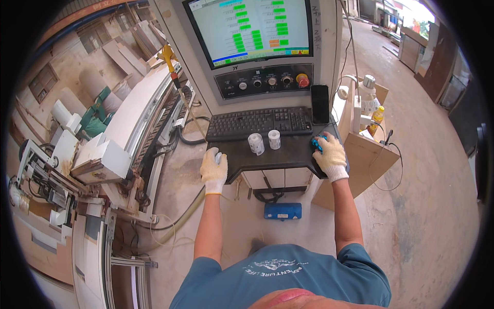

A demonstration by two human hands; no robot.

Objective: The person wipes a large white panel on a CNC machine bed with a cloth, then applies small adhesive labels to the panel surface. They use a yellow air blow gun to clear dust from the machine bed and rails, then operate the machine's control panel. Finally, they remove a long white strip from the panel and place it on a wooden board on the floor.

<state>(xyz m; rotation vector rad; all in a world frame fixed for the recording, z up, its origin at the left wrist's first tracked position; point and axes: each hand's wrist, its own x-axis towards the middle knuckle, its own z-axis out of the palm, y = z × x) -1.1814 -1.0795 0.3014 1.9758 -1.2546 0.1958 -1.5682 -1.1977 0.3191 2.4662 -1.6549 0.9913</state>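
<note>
My right hand [331, 155], in a cream knitted glove, rests over a blue-and-black computer mouse [317, 143] at the right end of the dark shelf [242, 158]. At the shelf's left edge, my gloved left hand [213, 169] has its fingers curled. A small greyish patch shows between them, too little to name. Two white rolls stand on the shelf between my hands: a larger roll [256, 144] and a smaller roll [274, 139]. Behind them lies a black keyboard [257, 122], with a dark phone [319, 104] upright at its right end.
Above the keyboard are a knob panel with a red emergency button [302, 80] and a lit screen [249, 31]. A blue box [282, 211] sits below the shelf. Long machinery [139, 113] stands left; a wooden stand [346, 170] with bottles and cables is at right.
</note>
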